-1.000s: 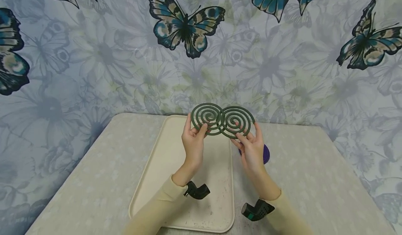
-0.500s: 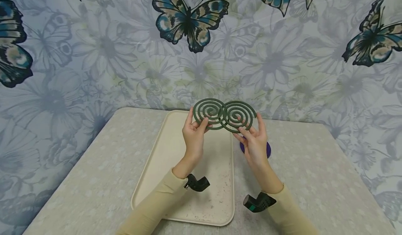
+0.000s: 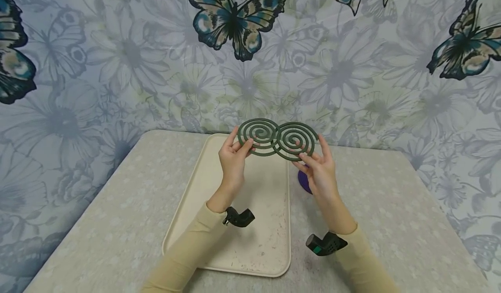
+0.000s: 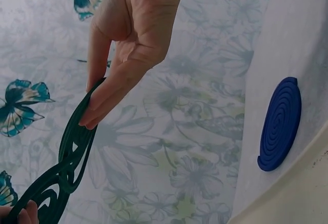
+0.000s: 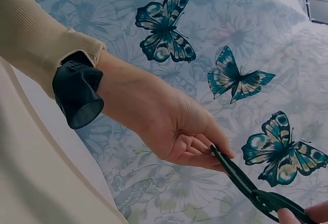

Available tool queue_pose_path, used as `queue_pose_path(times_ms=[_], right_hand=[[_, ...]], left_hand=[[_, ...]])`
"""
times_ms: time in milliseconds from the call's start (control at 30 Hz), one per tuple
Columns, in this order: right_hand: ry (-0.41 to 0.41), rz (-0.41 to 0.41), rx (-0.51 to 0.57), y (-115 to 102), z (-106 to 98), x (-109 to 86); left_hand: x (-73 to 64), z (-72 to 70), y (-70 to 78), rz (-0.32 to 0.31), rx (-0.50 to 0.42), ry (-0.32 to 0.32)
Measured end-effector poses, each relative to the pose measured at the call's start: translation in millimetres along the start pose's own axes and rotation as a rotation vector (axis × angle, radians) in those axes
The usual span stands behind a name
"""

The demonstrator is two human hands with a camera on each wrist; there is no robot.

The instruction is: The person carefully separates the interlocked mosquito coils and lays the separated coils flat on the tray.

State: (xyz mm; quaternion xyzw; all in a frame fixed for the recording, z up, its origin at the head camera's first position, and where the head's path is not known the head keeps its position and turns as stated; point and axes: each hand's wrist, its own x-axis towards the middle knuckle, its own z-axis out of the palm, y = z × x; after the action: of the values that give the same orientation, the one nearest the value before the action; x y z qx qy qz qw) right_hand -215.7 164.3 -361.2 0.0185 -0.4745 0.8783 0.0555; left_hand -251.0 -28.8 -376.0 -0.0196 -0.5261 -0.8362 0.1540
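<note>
Above the far part of a cream, rounded-corner rectangular tray (image 3: 262,210), a person holds up two dark green, flat, round spiral coils joined side by side. The left green coil (image 3: 259,133) and the right green coil (image 3: 293,141) overlap where they meet, their rings crossing; whether they are truly interlocked cannot be told. Both are raised clear of the tray, and the right one reaches past its right edge in the head view.

The hands are apart, each clamped on its own outer end of the pair. The left hand (image 3: 233,162) pinches the left coil, thumb across the front, index finger up along the outer rim. The right hand (image 3: 323,173) pinches the right coil, thumb at the lower rim, index finger up its outer side, with fingertips showing through the gaps from behind.

On the pale grey, faintly patterned desk (image 3: 375,197), just beside the tray's right edge, lies a purple-blue flat spiral disc (image 4: 280,124), partly hidden by the right hand in the head view. Small dark specks mark the near right part of the tray. Pale yellow sleeves (image 3: 185,251) cover both forearms, and black devices (image 3: 326,244) sit at the wrists. Behind the desk stretches a grey-blue floral backdrop (image 3: 336,75) printed with teal butterflies (image 3: 236,19).
</note>
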Motion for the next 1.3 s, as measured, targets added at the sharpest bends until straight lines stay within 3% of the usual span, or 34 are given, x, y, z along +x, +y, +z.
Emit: queue_pose_path(times_ms=[300, 967, 1300], right_hand=[[-0.056, 0.012, 0.005, -5.2, -6.4, 4.7], [-0.082, 0.096, -0.04, -4.7, -11.9, 11.3], [-0.066, 0.095, -0.032, -4.2, -14.3, 13.7]], left_hand=[[13.5, -9.2, -0.9, -0.03, 0.057, -0.044], [45.6, -38.1, 5.4, -0.164, 0.094, -0.166], [60.2, -54.6, -1.1, -0.156, 0.053, -0.085]])
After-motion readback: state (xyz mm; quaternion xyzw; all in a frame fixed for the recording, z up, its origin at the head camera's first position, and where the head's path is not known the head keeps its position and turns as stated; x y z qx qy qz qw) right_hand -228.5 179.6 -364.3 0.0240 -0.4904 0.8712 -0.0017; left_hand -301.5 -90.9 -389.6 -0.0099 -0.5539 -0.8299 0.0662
